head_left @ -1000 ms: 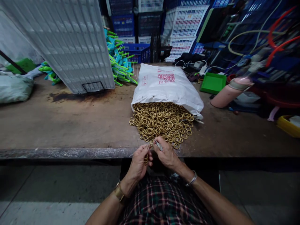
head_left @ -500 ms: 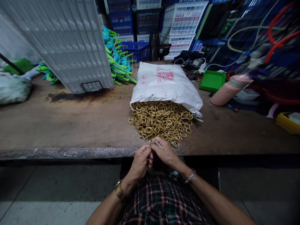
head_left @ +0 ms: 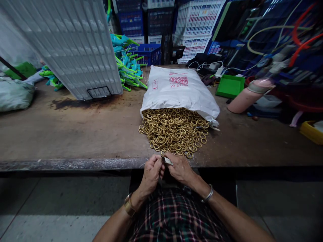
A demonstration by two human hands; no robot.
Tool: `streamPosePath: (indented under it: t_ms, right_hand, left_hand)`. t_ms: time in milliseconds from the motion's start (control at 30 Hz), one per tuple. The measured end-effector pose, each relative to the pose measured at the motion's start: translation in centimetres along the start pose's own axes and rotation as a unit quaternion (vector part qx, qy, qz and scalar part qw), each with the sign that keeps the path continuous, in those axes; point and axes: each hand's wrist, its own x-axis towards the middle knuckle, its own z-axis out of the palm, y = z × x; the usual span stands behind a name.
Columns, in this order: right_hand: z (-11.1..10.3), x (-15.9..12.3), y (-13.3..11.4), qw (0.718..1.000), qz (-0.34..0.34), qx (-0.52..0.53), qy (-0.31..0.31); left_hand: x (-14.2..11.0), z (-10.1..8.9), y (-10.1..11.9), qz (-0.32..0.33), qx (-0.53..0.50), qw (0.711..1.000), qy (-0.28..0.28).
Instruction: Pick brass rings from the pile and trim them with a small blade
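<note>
My left hand (head_left: 151, 169) is closed at the front edge of the table, its thumb and fingertips pinched together. Gold-coloured rings showed in its grip a second ago; its fingers mostly hide them now. My right hand (head_left: 178, 167) is closed around a small, pale, flat blade-like tool (head_left: 168, 161), whose tip points at the left fingertips. The two hands nearly touch. Just beyond them lies a heap of gold-coloured rings (head_left: 174, 129), spilling from the mouth of a white woven sack (head_left: 176, 90) with red print.
The brown table (head_left: 75, 134) spans the view. A leaning grey ribbed panel (head_left: 83, 50) and green-and-blue plastic pieces (head_left: 130, 70) stand at the left. On the right are a green tray (head_left: 230, 86), a pink bottle (head_left: 243, 99) and a yellow container (head_left: 311, 132). Stacked crates (head_left: 194, 27) rise behind.
My right hand has drawn slightly down, and the tool has turned so more of its flat side shows. The rings in my left hand have become hidden. Sack and heap stay put.
</note>
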Motion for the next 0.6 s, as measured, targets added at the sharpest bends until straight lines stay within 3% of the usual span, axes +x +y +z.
streamPosePath:
  t_ms: [400,600]
  right_hand:
    - [-0.7,0.2,-1.0,0.992,0.026,-0.073,-0.103]
    - [-1.0,0.6,-0.7,0.989,0.05,-0.127,-0.049]
  left_hand:
    - [-0.4,0.0,-0.2,0.069,0.096,0.992,0.033]
    - [-2.4,0.0,0.7,0.068,0.047,0.997,0.003]
